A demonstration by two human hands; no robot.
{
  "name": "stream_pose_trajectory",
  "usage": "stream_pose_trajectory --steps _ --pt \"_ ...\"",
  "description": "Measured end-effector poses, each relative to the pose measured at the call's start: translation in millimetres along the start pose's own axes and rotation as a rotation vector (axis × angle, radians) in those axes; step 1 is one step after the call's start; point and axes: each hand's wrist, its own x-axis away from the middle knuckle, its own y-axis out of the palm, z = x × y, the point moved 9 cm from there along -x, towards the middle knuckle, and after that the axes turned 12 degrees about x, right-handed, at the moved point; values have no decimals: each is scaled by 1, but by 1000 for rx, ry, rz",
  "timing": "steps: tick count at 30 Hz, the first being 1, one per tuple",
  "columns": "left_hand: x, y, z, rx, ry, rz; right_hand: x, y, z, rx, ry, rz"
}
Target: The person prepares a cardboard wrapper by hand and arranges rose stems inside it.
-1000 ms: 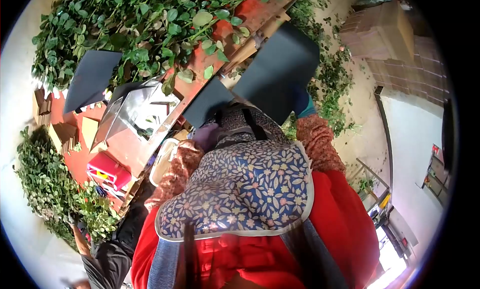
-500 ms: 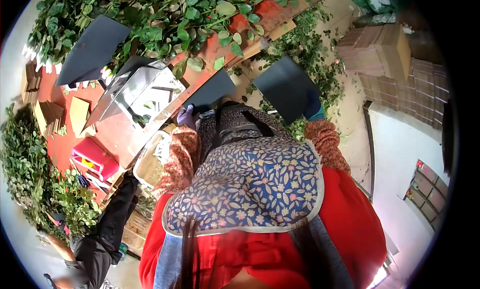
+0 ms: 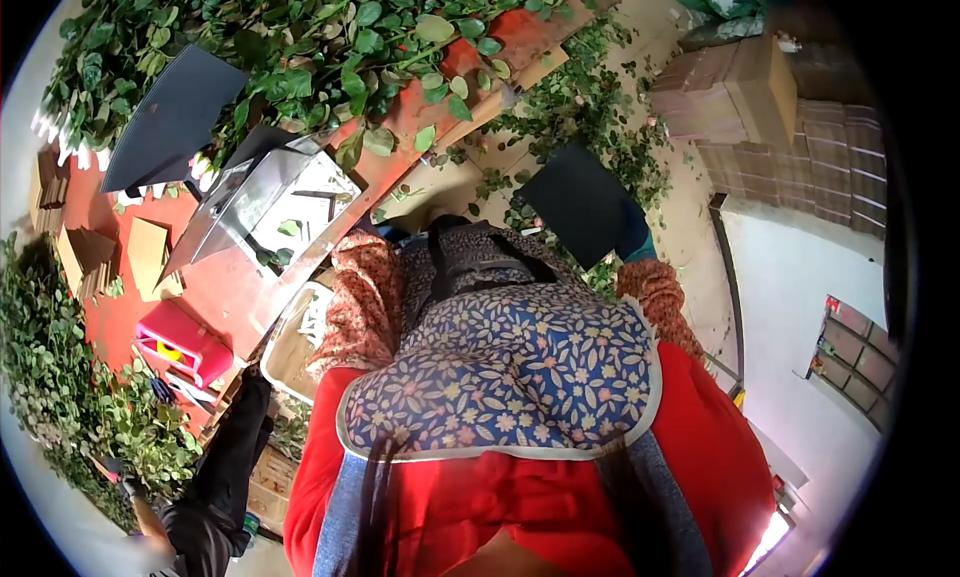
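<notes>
My right hand (image 3: 634,233), in a dark blue-green glove, grips the edge of a black sheet (image 3: 577,199). It hangs at an angle beside my apron, above the leaf-strewn floor. My left hand (image 3: 376,227) is low by the table edge, mostly hidden past the patterned sleeve; its fingers do not show. Nearest to it are the red table (image 3: 390,167) and a clear-sided stand with a white base (image 3: 305,202). Another dark sheet (image 3: 172,117) leans among the stems on the table.
Leafy rose stems (image 3: 330,47) cover the far table. A pink holder (image 3: 185,342), cardboard pieces (image 3: 148,257) and a pale basket (image 3: 300,342) lie to the left. Another person (image 3: 210,507) works at lower left. Stacked cardboard (image 3: 740,92) stands right; cut leaves (image 3: 590,97) litter the floor.
The dark sheet beside my left hand has gone from view, and the purple-gloved fingers are now hidden. The black sheet at my right hand has tilted slightly. The view has shifted a little.
</notes>
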Motion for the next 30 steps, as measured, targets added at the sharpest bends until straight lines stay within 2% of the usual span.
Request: stream_pose_trajectory --steps 4,7,10,12,13,14,15,16,17,18,19,20,21,23,24,26,28,30 --pt "27 8 1 -153 -14 -130 -6 20 -58 -99 -122 69" --pt "79 19 7 -363 2 -324 -7 67 -150 -215 -293 98" --pt "146 28 23 -671 57 -560 18 179 -250 -131 -554 -35" --pt "192 19 47 -1001 64 -637 61 278 -299 203 -976 -261" --pt "232 24 75 -1034 -10 -568 79 327 -312 262 -1097 -350" --pt "272 40 105 -1121 26 -665 93 376 -315 274 -1130 -463" --pt "300 44 127 -978 -74 -732 110 424 -313 268 -1130 -583" --pt "349 69 176 -860 129 -793 124 472 -305 268 -1105 -709" --pt "381 68 220 -847 368 -709 137 515 -295 277 -1069 -832" --pt "405 65 262 -549 539 -660 147 560 -275 290 -1011 -956" --pt "423 61 307 -511 831 -560 156 603 -252 306 -945 -1075" --pt "426 42 334 -316 902 -414 162 642 -229 323 -879 -1180" --pt "428 34 361 -394 1019 -309 166 676 -206 341 -817 -1265" --pt "400 8 397 -261 1005 -203 169 725 -169 439 -760 -1339" --pt "421 69 352 -259 1091 -191 178 711 -179 533 -857 -1289" --pt "383 76 342 -214 1076 -325 190 682 -195 722 -1046 -1171" --pt "360 95 322 -89 1066 -504 179 684 -179 683 -908 -1178" --pt "323 99 304 -96 936 -547 187 676 -168 702 -861 -1168"
